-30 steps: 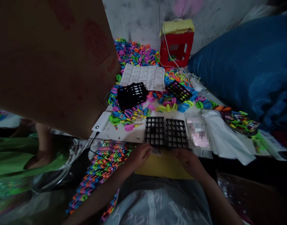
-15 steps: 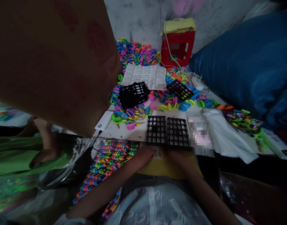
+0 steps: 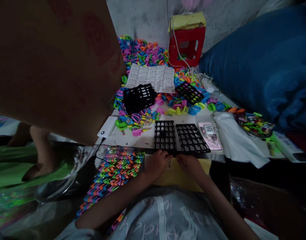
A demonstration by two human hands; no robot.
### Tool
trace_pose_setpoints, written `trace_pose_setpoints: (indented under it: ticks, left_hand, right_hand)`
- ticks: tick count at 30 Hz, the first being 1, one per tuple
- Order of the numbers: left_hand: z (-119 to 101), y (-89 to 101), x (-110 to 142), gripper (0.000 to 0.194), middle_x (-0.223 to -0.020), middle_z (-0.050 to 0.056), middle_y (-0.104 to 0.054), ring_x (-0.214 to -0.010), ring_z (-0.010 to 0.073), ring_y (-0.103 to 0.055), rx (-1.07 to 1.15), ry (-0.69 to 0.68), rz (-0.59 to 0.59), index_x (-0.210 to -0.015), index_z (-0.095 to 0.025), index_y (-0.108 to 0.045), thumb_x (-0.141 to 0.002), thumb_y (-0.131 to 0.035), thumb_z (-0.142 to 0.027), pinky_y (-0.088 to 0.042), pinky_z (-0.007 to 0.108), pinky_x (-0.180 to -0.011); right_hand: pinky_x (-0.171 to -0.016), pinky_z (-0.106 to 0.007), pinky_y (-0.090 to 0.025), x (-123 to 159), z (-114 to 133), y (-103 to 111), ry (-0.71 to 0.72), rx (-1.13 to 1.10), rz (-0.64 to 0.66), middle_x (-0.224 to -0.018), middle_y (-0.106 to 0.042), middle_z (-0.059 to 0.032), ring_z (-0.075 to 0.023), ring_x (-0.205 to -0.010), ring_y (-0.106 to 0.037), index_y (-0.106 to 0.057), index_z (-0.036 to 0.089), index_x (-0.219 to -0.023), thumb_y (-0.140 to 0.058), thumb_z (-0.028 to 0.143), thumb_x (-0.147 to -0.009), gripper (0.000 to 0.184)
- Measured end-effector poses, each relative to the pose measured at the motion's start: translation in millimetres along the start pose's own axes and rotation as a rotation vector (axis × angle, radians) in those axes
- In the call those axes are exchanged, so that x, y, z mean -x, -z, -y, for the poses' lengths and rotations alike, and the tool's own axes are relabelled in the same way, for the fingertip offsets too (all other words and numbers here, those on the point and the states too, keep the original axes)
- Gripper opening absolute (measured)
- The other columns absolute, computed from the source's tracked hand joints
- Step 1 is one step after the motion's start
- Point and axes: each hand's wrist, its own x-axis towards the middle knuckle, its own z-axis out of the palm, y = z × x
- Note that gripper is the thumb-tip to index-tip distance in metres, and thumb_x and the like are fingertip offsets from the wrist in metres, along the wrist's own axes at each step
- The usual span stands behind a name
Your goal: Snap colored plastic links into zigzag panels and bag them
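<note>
Shows the left hand [image 3: 156, 163] at the near edge of the white worktop [image 3: 133, 138], fingers curled in a narrow posture; does not reveal whether anything is held. Shows the right hand [image 3: 190, 165] just beside it, thumb and fingers drawn close together at the upper edge of a yellow packet [image 3: 184, 180]; likewise leaves any hold on the packet impossible to tell. Places the left black grid tray [image 3: 164, 135] flat on the worktop directly beyond the hands, and the right black grid tray [image 3: 192, 138] beside it, slightly turned. Includes, to the right of these, a pink phone [image 3: 209, 136] and a white plastic bag [image 3: 239, 138]; to the left, a white power bank [image 3: 107, 126] with a black cable. Presents, farther back, a stack of black grid trays [image 3: 138, 100], a single grid tray [image 3: 189, 92] and a printed sheet [image 3: 151, 77] among multicoloured plastic toy watches [image 3: 177, 110]. Bounds the scene with a cardboard box [image 3: 55, 73] at left, a red stool [image 3: 186, 46] behind and a blue sack [image 3: 262, 73] at right
</note>
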Motion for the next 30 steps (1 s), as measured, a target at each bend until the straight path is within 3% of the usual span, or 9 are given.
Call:
trace_pose_setpoints:
  ticks: [6, 10, 12, 14, 17, 19, 22, 26, 30]
  left_hand:
    - [27, -14.3, 12, 0.055, -0.136, 0.01, -0.051, -0.123, 0.0246, -0.045, 0.104, -0.143, -0.005, -0.138, -0.023, -0.045, -0.086, -0.044, -0.003, -0.039, 0.044, -0.105]
    - [42, 8.8, 34, 0.038, -0.134, 0.011, -0.053, -0.129, 0.0247, -0.042, 0.283, -0.257, 0.03, -0.12, -0.02, -0.06, -0.087, -0.045, -0.009, -0.036, 0.042, -0.109]
    - [45, 35.5, 47, 0.023, -0.126, 0.012, -0.056, -0.125, 0.0239, -0.046, 0.435, -0.185, -0.076, -0.106, -0.02, -0.064, -0.088, -0.05, -0.019, -0.039, 0.038, -0.106]
    - [46, 66.4, 56, 0.015, -0.118, 0.012, -0.058, -0.118, 0.0234, -0.052, 0.596, -0.036, -0.28, -0.096, -0.02, -0.064, -0.089, -0.053, -0.027, -0.043, 0.037, -0.101]
    - [53, 104.6, 53, 0.02, -0.104, 0.009, -0.062, -0.101, 0.0216, -0.059, 0.837, 0.171, -0.556, -0.088, -0.019, -0.064, -0.089, -0.055, -0.037, -0.048, 0.033, -0.087]
    - [61, 114.8, 36, 0.026, -0.088, 0.005, -0.064, -0.085, 0.0185, -0.061, 0.96, 0.306, -0.596, -0.084, -0.018, -0.065, -0.083, -0.062, -0.044, -0.049, 0.029, -0.075]
    - [73, 102.5, -12, 0.036, -0.071, -0.001, -0.061, -0.068, 0.0138, -0.057, 1.037, 0.44, -0.579, -0.079, -0.016, -0.063, -0.067, -0.074, -0.049, -0.045, 0.024, -0.065]
    - [80, 61.3, -84, 0.031, -0.065, -0.004, -0.058, -0.062, 0.0116, -0.054, 0.873, 0.55, -0.544, -0.074, -0.015, -0.059, -0.06, -0.078, -0.036, -0.041, 0.021, -0.059]
    - [87, 30.4, -124, 0.023, -0.064, -0.003, -0.06, -0.061, 0.0119, -0.055, 0.785, 0.575, -0.503, -0.072, -0.014, -0.06, -0.059, -0.077, -0.023, -0.04, 0.021, -0.057]
  right_hand:
    - [-0.07, -0.029, -0.045, -7, -1, -8, -0.071, 0.013, -0.071, -0.09, -0.075, -0.0062, -0.022, -0.081, -0.068, -0.072, 0.025, -0.1, -0.039, 0.031, -0.094, 0.033]
    - [-0.069, -0.03, -0.045, -9, 0, -11, -0.098, 0.034, -0.07, -0.09, -0.075, -0.0072, -0.0236, -0.08, -0.068, -0.072, 0.024, -0.1, -0.039, 0.033, -0.094, 0.034]
    - [-0.071, -0.031, -0.045, -8, 2, -12, -0.086, 0.029, -0.082, -0.092, -0.075, -0.0072, -0.0241, -0.082, -0.068, -0.071, 0.024, -0.101, -0.04, 0.032, -0.094, 0.033]
    - [-0.074, -0.032, -0.046, -6, 4, -13, -0.066, 0.029, -0.088, -0.096, -0.074, -0.0074, -0.0243, -0.085, -0.067, -0.071, 0.024, -0.101, -0.039, 0.031, -0.095, 0.034]
    - [-0.077, -0.034, -0.047, -5, 7, -13, -0.055, 0.05, -0.076, -0.099, -0.073, -0.0088, -0.0253, -0.088, -0.067, -0.071, 0.022, -0.102, -0.038, 0.029, -0.095, 0.034]
    - [-0.077, -0.035, -0.047, -4, 10, -11, -0.036, 0.048, -0.063, -0.099, -0.073, -0.0094, -0.0258, -0.087, -0.066, -0.071, 0.022, -0.102, -0.038, 0.029, -0.095, 0.034]
    - [-0.079, -0.036, -0.048, -5, 12, -8, 0.038, 0.018, -0.084, -0.102, -0.071, -0.0102, -0.0253, -0.089, -0.065, -0.069, 0.021, -0.105, -0.038, 0.028, -0.095, 0.034]
    - [-0.083, -0.037, -0.047, -7, 12, -10, 0.169, 0.027, -0.14, -0.102, -0.068, -0.0102, -0.0243, -0.094, -0.061, -0.066, 0.019, -0.108, -0.041, 0.022, -0.093, 0.029]
    - [-0.083, -0.037, -0.046, -9, 6, -13, 0.219, 0.041, -0.159, -0.1, -0.066, -0.009, -0.0237, -0.093, -0.059, -0.066, 0.019, -0.105, -0.044, 0.017, -0.092, 0.025]
